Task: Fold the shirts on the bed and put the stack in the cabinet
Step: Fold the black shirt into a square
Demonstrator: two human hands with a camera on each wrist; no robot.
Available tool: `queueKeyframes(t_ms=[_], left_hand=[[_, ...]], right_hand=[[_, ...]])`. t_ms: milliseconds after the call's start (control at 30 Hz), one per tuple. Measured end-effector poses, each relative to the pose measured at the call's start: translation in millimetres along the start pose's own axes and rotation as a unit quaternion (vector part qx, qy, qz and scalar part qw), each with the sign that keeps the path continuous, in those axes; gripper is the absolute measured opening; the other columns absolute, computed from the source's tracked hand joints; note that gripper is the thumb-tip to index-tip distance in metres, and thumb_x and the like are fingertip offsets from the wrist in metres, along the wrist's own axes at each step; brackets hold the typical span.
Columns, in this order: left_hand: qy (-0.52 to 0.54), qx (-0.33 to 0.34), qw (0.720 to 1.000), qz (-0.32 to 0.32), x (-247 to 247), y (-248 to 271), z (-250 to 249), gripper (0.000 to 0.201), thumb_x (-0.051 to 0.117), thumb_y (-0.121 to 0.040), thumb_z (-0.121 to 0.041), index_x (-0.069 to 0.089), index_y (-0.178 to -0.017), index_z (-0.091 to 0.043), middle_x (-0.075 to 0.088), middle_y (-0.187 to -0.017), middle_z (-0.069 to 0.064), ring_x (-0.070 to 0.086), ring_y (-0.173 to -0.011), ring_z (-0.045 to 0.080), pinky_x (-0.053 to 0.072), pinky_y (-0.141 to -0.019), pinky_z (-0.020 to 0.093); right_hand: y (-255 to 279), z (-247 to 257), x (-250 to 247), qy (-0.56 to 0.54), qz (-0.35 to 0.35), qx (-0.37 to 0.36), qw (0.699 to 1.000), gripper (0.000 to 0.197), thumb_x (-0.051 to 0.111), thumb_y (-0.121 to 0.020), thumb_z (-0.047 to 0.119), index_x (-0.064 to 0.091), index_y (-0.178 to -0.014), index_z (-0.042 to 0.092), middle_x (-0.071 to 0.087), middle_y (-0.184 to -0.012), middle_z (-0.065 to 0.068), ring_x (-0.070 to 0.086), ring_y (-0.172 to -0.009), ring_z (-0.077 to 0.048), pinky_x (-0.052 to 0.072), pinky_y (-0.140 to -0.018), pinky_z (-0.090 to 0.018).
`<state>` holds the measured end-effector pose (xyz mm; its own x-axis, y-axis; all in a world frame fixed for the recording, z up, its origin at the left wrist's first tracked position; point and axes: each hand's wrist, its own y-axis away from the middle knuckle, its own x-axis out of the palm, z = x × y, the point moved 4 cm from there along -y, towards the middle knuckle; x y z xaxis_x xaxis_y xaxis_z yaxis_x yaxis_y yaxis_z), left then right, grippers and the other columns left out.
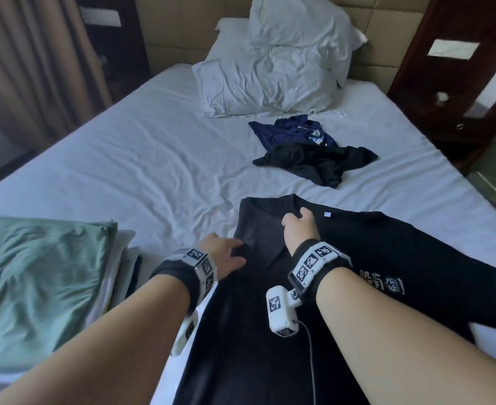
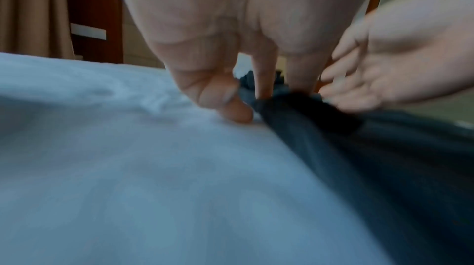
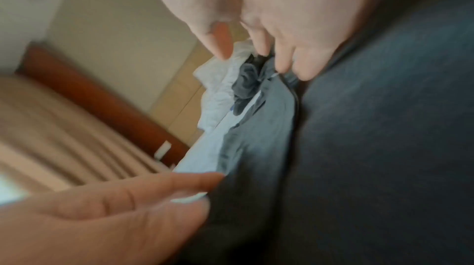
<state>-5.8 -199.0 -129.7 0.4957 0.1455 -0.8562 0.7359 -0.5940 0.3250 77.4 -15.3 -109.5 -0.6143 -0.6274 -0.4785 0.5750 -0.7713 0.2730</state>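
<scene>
Closest in, both forearms reach out over the black shirt [image 1: 343, 287], which is spread on the bed [image 1: 124, 159] right under the camera, collar away from the person, one side already turned in over the body, printed chest to the right. The left hand [image 1: 222, 254] sits at that folded edge; in the left wrist view its fingers [image 2: 231, 105] curl down and pinch a bunch of dark cloth against the sheet. The right hand [image 1: 299, 232] lies flat near the collar, fingers relaxed and spread, pressing and gripping nothing as far as the blurred wrist view lets me say. My read: this is thin, soft jersey, light and floppy, no stiffness at all, so it will sag and crease wherever it isn't supported. Best taken at seams and edges, shoulder or hem, with the other palm pinning the fold line so the layers don't slide on the smooth sheet. Two more shirts wait crumpled near the pillows [image 1: 270, 80]: a navy one [image 1: 293, 133] and another black one [image 1: 314, 165], touching each other. At left, a stack [image 1: 36, 273] of folded clothes with a green piece on top. The cabinet I can't pick out with certainty.
</scene>
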Motion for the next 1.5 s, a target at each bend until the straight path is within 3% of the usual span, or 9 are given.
queueKeyframes(t_ms=[200, 500, 667, 800, 867, 933, 1100, 1200, 1500], left_hand=[[0.069, -0.015, 0.996, 0.057, 28, -9, 23, 0.072, 0.070, -0.089, -0.054, 0.034, -0.150, -0.057, 0.039, -0.145, 0.004, 0.049, -0.133, 0.022, 0.036, -0.116, 0.034], [0.111, -0.024, 0.988, 0.100, 26, -21, 30, 0.070, 0.074, -0.089, -0.044, 0.038, -0.149, -0.054, 0.046, -0.147, 0.003, 0.049, -0.135, 0.021, 0.039, -0.102, 0.026], [0.027, -0.079, 0.996, 0.027, 22, -8, -4, 0.071, 0.057, -0.091, -0.066, 0.024, -0.153, -0.058, 0.037, -0.139, 0.007, 0.050, -0.128, 0.030, 0.040, -0.114, 0.039], [-0.108, -0.051, 0.991, -0.061, 14, 7, -83, 0.070, 0.035, -0.094, -0.074, 0.010, -0.156, -0.053, 0.030, -0.154, 0.006, 0.032, -0.139, 0.033, 0.033, -0.115, 0.044], [-0.115, 0.017, 0.991, -0.073, 27, 14, -143, 0.070, 0.036, -0.095, -0.073, 0.019, -0.157, -0.045, 0.025, -0.160, 0.006, 0.023, -0.146, 0.032, 0.026, -0.119, 0.044], [-0.097, 0.077, 0.991, -0.050, 53, 17, -202, 0.073, 0.039, -0.094, -0.074, 0.022, -0.157, -0.042, 0.018, -0.166, 0.005, 0.012, -0.153, 0.029, 0.020, -0.123, 0.045], [-0.086, 0.159, 0.983, 0.038, 127, 21, -314, 0.081, 0.042, -0.094, -0.072, 0.008, -0.161, -0.041, -0.004, -0.171, 0.000, -0.012, -0.157, 0.027, 0.009, -0.127, 0.046], [-0.125, 0.171, 0.976, 0.057, 157, 12, -351, 0.085, 0.038, -0.091, -0.077, 0.000, -0.160, -0.044, -0.012, -0.171, -0.003, -0.017, -0.155, 0.031, 0.002, -0.126, 0.050], [-0.223, 0.079, 0.965, 0.111, 216, -5, -343, 0.092, 0.012, -0.082, -0.093, -0.016, -0.157, -0.048, -0.027, -0.167, -0.007, -0.025, -0.154, 0.030, -0.015, -0.121, 0.057]], right_hand=[[13, -44, 38, 0.432, 0.188, -0.123, 0.873, 0.114, 0.053, -0.076, 0.083, -0.004, -0.161, 0.033, -0.018, -0.168, 0.005, -0.016, -0.154, -0.029, 0.000, -0.125, -0.047], [0, -58, 52, 0.500, 0.225, -0.097, 0.831, 0.135, 0.048, -0.060, 0.099, -0.016, -0.159, 0.034, -0.026, -0.166, 0.003, -0.025, -0.152, -0.032, -0.007, -0.123, -0.050], [4, -39, 10, 0.225, 0.241, -0.100, 0.939, 0.092, 0.069, -0.084, 0.058, 0.024, -0.160, 0.029, 0.014, -0.168, 0.004, 0.009, -0.156, -0.021, 0.017, -0.123, -0.038], [2, -55, -104, 0.023, 0.078, -0.082, 0.993, 0.038, 0.069, -0.091, 0.030, 0.068, -0.127, 0.019, 0.069, -0.125, 0.001, 0.064, -0.116, -0.019, 0.047, -0.104, -0.034], [1, -79, -175, 0.073, -0.016, -0.059, 0.995, 0.014, 0.060, -0.088, 0.019, 0.074, -0.084, 0.018, 0.066, -0.078, -0.011, 0.058, -0.075, -0.039, 0.053, -0.073, -0.038], [-2, -119, -246, 0.139, -0.083, 0.002, 0.987, 0.025, 0.052, -0.082, 0.012, 0.042, -0.059, 0.017, 0.039, -0.057, -0.010, 0.035, -0.057, -0.031, 0.033, -0.054, -0.034], [6, -243, -348, -0.141, -0.142, 0.231, 0.952, 0.018, 0.062, -0.093, 0.024, 0.063, -0.091, 0.005, 0.064, -0.081, -0.015, 0.063, -0.072, -0.031, 0.059, -0.073, -0.043], [1, -272, -351, -0.348, -0.099, 0.254, 0.897, 0.027, 0.059, -0.100, 0.031, 0.058, -0.094, 0.005, 0.062, -0.085, -0.015, 0.062, -0.073, -0.027, 0.054, -0.064, -0.039], [-28, -294, -360, -0.273, -0.066, 0.234, 0.931, 0.037, 0.072, -0.088, 0.037, 0.065, -0.094, 0.001, 0.071, -0.071, -0.008, 0.059, -0.046, -0.017, 0.035, -0.041, -0.023]])
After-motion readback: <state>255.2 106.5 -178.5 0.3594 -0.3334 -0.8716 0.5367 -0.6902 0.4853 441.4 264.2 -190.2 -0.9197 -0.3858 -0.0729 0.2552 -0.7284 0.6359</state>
